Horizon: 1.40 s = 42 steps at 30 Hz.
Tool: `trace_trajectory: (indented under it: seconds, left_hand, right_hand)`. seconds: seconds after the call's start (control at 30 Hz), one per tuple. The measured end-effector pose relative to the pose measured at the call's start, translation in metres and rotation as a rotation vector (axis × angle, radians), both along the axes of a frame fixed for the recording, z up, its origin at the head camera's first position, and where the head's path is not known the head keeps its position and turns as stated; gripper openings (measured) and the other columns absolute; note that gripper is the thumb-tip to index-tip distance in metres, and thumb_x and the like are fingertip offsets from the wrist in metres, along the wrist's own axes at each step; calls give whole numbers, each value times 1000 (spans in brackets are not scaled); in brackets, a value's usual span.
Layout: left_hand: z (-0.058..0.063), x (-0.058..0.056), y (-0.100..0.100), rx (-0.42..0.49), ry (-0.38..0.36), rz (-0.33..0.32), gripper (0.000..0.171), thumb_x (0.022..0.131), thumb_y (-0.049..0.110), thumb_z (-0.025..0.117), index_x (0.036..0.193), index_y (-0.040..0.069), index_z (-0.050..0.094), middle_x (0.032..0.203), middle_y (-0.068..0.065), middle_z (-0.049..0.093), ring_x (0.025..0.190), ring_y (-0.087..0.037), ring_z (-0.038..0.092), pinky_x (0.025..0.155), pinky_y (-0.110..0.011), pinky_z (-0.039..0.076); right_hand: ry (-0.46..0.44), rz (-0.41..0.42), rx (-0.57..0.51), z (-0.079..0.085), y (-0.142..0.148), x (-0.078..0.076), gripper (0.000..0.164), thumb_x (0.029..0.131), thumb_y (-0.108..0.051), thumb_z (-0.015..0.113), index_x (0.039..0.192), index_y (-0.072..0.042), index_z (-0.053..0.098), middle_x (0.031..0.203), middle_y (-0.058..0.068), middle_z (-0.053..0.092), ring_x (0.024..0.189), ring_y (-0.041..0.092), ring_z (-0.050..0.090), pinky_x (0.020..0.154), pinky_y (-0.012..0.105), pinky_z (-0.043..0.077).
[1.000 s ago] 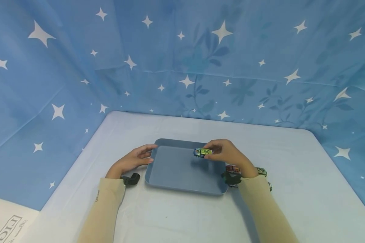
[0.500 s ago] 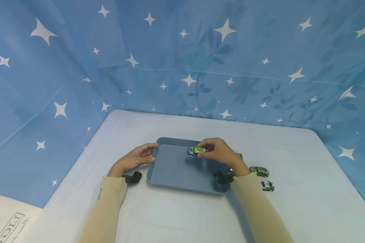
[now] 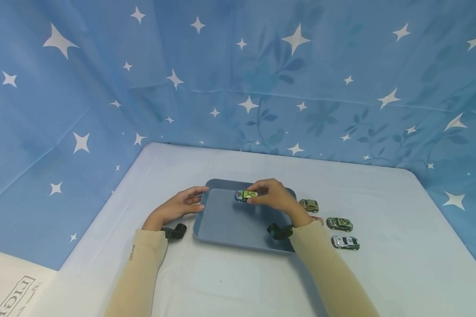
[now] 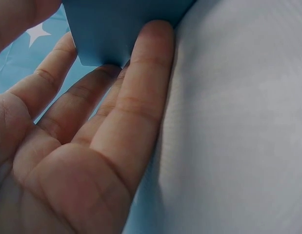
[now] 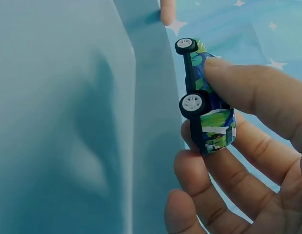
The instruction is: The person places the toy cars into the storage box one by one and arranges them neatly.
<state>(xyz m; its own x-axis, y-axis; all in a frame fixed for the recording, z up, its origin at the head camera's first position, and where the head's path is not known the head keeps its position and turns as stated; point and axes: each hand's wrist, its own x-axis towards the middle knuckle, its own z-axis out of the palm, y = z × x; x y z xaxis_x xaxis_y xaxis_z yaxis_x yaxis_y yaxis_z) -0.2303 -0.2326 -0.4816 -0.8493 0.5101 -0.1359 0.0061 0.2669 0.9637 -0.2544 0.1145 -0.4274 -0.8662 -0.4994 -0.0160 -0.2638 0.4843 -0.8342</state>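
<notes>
My right hand (image 3: 275, 197) pinches a small toy car (image 3: 246, 196) between thumb and fingers, above the blue-grey tray (image 3: 230, 226). Seen in the right wrist view, the toy car (image 5: 209, 97) has a blue, green and yellow pattern and white-hubbed wheels, and it is clear of the tray floor. At the tray's left edge rests my left hand (image 3: 178, 205), its fingers fairly straight. The left wrist view has the thumb of the left hand (image 4: 92, 131) against the outside of the tray wall (image 4: 111, 34), with other fingertips touching its edge.
Right of the tray lie a tan-green toy car (image 3: 309, 205), a green one (image 3: 339, 224), a silver-white one (image 3: 345, 242) and a red one (image 3: 317, 219) partly behind the right wrist. A white cloth (image 3: 238, 281) covers the table; a blue starry curtain (image 3: 222, 66) hangs behind.
My right hand has moved left over the tray with the toy car in its fingers. More of the cars at the right has come into sight. The left hand stays at the tray edge.
</notes>
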Motion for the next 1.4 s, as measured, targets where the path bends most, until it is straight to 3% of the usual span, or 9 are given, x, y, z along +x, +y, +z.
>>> trace_trajectory:
  seconds: [0.3, 0.73, 1.13, 1.4]
  left_hand:
    - [-1, -2, 0, 13, -6, -3, 70, 108, 17, 69, 168, 1, 35, 176, -25, 24, 161, -49, 25, 124, -61, 37]
    - [0, 0, -1, 6, -22, 14, 69, 108, 14, 68, 168, 3, 36, 176, -24, 26, 160, -48, 28, 123, -60, 38]
    - [3, 0, -1, 17, -13, 11, 69, 108, 14, 67, 168, 1, 35, 175, -24, 28, 160, -48, 28, 124, -60, 38]
    - [4, 1, 1, 10, -16, 16, 68, 108, 14, 68, 167, 2, 36, 175, -24, 28, 159, -49, 28, 124, -61, 37]
  right_hand:
    - [0, -3, 29, -2, -13, -4, 29, 95, -12, 85, 120, 2, 79, 110, 14, 77, 88, 19, 63, 79, 38, 54]
    - [-32, -50, 57, -12, -40, -12, 26, 95, -14, 86, 117, -1, 81, 115, 13, 78, 100, 25, 71, 85, 42, 58]
    - [-6, -101, 85, -18, -64, -12, 25, 93, -13, 88, 114, -1, 83, 106, 11, 80, 80, 17, 69, 69, 32, 57]
    - [21, -123, 126, -20, -81, -11, 23, 92, -12, 88, 112, -2, 84, 104, 10, 81, 75, 17, 71, 69, 35, 59]
